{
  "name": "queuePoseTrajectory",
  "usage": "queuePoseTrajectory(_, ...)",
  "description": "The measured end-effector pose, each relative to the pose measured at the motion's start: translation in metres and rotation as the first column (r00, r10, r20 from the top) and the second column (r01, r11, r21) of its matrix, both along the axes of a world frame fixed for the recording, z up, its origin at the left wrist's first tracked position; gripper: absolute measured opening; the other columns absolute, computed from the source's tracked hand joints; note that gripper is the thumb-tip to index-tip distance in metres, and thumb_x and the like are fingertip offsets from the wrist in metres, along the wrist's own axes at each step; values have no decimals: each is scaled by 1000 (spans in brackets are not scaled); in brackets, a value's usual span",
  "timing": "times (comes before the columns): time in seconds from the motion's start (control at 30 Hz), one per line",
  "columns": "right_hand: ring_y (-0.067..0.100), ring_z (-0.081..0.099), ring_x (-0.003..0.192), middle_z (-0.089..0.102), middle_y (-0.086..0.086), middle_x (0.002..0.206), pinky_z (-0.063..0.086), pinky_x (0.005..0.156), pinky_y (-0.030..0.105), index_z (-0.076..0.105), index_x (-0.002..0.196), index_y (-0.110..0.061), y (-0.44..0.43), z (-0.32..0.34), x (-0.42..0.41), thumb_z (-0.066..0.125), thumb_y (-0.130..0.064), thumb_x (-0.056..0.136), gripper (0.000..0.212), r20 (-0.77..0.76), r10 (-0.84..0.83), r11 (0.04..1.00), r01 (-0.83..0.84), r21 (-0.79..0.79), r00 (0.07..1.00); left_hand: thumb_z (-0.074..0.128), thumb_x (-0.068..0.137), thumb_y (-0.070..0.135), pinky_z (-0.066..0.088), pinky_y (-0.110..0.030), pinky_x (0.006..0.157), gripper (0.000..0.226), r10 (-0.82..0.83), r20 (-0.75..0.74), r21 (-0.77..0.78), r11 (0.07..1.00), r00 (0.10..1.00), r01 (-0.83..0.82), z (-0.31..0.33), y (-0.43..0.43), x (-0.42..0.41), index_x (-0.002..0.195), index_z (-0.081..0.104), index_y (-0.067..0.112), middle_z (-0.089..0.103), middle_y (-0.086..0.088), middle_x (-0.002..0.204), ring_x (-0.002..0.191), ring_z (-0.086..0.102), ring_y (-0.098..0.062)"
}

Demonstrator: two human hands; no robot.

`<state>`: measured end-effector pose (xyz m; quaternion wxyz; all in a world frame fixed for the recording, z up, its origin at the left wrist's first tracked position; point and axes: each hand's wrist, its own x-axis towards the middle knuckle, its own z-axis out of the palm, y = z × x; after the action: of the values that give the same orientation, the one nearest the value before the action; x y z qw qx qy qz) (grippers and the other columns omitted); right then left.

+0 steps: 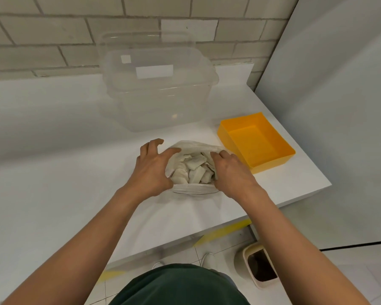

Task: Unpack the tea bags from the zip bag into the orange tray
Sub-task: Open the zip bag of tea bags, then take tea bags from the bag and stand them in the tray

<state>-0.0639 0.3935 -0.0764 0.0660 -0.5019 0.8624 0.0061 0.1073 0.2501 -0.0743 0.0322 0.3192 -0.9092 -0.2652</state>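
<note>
Left hand and right hand grips clamp the limp zip bag mouth mid-frame; tea bags look light, soft, so pinch gently.

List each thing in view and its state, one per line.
zip bag: open, mouth spread.
tea bags: all inside the zip bag.
orange tray: empty.
left hand: grips the bag's left rim.
right hand: grips the bag's right rim.
clear container: upright, looks empty.
floor bin: open.
</note>
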Motion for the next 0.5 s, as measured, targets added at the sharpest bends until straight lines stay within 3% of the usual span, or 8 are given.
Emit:
queuePoseTrajectory(0.1,31,52,119,60,6,133,51,89,40,49,146,-18,0,6,1,71,-12,87,64,-60,40,997,-44,-69,997,85,75,15,41,-50,106,57,-24,-255,-269,962,967,-47,5,12,-1,128,66,26,42,-13,148,139,30,-33)
queuePoseTrajectory(0.2,30,57,112,64,3,122,51,81,41,65,130,-22,-1,12,-1,71,-19,86,45,-133,86,991,-98,-90,987,83,76,10,54,-43,79,32,-273,-360,-535,844,892,42,3,22,-15,105,77,19,65,-9,114,106,54,-30)
queuePoseTrajectory(0.3,33,65,98,69,7,109,55,73,42,74,115,-17,-5,15,4,59,-16,95,25,-18,119,984,-120,-130,993,77,83,5,49,-36,72,24,-342,-156,-551,809,927,206,-4,17,-30,99,80,22,70,0,91,85,68,-28)
queuePoseTrajectory(0.4,34,68,92,71,6,101,48,63,35,72,105,-17,-6,14,3,55,-16,98,19,-33,6,992,-10,-125,999,67,88,9,39,-34,80,26,-187,27,-545,821,982,171,-6,5,-33,103,79,27,72,5,95,92,65,-24)
queuePoseTrajectory(0.47,33,68,97,70,6,107,48,65,34,70,109,-19,-5,15,0,61,-30,98,18,-1,-53,998,53,-27,999,65,89,16,28,-34,81,25,-113,134,-535,828,985,168,-7,0,-30,108,76,27,69,5,102,103,58,-23)
queuePoseTrajectory(0.5,33,67,101,70,6,112,52,69,35,68,115,-20,-5,17,-1,66,-39,95,28,36,-68,998,67,8,997,64,89,18,22,-35,81,26,-92,177,-523,835,980,173,-7,-1,-29,112,74,26,66,5,106,108,54,-22)
